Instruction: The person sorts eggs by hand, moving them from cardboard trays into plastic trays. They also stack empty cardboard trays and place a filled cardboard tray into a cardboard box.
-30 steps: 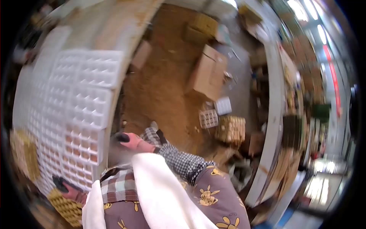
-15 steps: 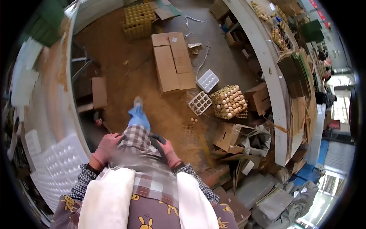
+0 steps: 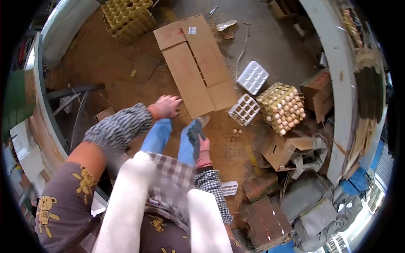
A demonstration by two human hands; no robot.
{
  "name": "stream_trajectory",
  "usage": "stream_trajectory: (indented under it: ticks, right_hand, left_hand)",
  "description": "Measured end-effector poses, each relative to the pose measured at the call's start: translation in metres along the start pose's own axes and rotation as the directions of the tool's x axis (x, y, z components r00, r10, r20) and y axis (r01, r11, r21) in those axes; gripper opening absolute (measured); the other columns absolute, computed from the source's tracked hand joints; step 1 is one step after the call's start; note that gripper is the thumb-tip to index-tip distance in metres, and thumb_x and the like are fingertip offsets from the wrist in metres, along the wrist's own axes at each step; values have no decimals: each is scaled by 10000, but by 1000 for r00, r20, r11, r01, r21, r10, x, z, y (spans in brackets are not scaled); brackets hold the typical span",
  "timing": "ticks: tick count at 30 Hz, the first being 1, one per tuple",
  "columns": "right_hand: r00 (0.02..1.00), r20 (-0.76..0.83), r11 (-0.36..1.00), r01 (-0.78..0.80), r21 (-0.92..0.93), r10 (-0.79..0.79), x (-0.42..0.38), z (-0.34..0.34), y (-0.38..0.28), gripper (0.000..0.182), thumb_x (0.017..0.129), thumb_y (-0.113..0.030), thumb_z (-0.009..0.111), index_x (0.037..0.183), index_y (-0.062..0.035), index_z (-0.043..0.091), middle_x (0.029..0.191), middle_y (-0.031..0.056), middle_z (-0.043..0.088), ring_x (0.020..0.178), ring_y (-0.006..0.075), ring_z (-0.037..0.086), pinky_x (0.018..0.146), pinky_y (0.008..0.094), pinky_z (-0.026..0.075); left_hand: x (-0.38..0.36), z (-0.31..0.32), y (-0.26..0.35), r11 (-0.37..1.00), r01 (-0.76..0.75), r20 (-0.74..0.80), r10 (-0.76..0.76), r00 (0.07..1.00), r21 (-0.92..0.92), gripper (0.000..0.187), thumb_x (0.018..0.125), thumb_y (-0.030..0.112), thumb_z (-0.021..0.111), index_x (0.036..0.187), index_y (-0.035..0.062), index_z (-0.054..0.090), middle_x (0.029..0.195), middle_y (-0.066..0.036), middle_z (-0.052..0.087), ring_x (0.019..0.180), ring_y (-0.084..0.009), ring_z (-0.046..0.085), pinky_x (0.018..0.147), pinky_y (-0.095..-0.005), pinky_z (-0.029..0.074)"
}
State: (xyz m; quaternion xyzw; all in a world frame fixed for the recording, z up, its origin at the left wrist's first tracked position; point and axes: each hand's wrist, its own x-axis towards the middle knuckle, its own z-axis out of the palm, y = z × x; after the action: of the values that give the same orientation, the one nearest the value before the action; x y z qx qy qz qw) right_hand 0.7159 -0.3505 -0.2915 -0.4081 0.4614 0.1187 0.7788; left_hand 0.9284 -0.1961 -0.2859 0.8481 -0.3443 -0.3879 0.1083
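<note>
A closed cardboard carton (image 3: 194, 63) lies on the floor in front of me, its top flaps meeting along a dark seam. My left hand (image 3: 166, 106), in a pink glove, reaches out with fingers stretched, the tips right at the carton's near left edge. Lower and to the right, my right hand (image 3: 200, 143) wears a pink glove with grey on the fingers and palm. Its fingers are extended beside my blue-covered lower leg (image 3: 185, 141), short of the carton, with nothing visible in them.
Stacked trays of eggs (image 3: 284, 109) stand right of the carton, beside white plastic trays (image 3: 253, 78). Loose eggs (image 3: 237, 131) lie on the floor. Empty egg trays (image 3: 128, 19) are stacked at the far left. An open box (image 3: 282, 152) and a metal frame (image 3: 80, 109) flank me.
The view has moved closer to the carton. My left hand has gone from my lap forward to the carton's edge; my right hand has moved forward beside my leg.
</note>
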Motion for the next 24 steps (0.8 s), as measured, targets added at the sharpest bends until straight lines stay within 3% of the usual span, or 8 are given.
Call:
stream_trajectory:
  ticks: [6,8,11,13,16,18,23,24]
  right_hand:
    - [984,-175,957,71,280,-22,110,-7,-65,322,953,-231,577,1173,-2,629,1078,86,678,983,185,649,885,314,513]
    - [999,-1,743,-34,669,46,160,-23,-78,364,883,-241,653,1176,-30,604,1111,128,650,1014,238,627,955,424,488]
    - [966,15,553,-160,818,258,205,-10,-120,547,833,-198,678,1300,7,481,1262,183,550,1143,304,551,987,493,457]
    - [926,204,398,-325,858,317,237,-10,-120,609,814,-201,688,1313,39,436,1259,198,543,1136,323,551,991,505,452]
    - [833,417,254,-520,815,364,290,-4,-96,665,754,-140,679,1306,94,392,1245,236,526,1144,352,537,1009,524,433]
    - [708,263,68,-402,913,655,291,8,-118,573,722,-100,634,1245,80,482,1154,194,586,1110,335,559,998,511,431]
    - [771,301,1,-365,931,561,301,-16,-85,419,701,-98,589,1105,-5,649,968,113,680,969,287,621,931,495,446]
    - [938,317,129,-335,933,142,299,-16,-91,395,740,-98,581,1120,-23,653,1015,119,685,976,279,627,935,497,450]
  left_hand:
    - [169,44,0,885,-282,-113,345,932,371,580,785,398,651,1282,117,552,1309,-102,519,1241,-340,443,1125,-556,242]
    - [186,37,-2,878,-302,28,314,949,373,573,776,417,655,1262,124,568,1289,-104,536,1240,-362,434,1140,-555,216]
    - [187,83,-42,856,-272,-5,305,952,440,526,725,441,672,1150,137,623,1118,-116,617,1220,-373,435,1117,-542,255]
    - [179,75,-64,835,-427,280,343,897,346,519,681,475,657,1059,122,621,1067,-99,598,1171,-299,467,1047,-559,297]
    - [136,54,-64,859,-427,40,435,900,283,452,665,414,678,1026,147,629,1109,-96,558,1168,-297,466,1011,-519,349]
    - [134,43,-55,864,-428,-70,460,885,266,453,664,349,694,1061,140,627,1196,-106,541,1205,-308,458,1036,-516,349]
    - [192,78,-32,924,-349,-288,380,879,154,503,695,354,692,1126,108,608,1219,-123,530,1232,-328,438,1116,-545,270]
    - [203,76,-23,919,-373,-293,393,871,125,503,695,354,692,1126,108,608,1219,-123,530,1232,-328,438,1116,-545,270]
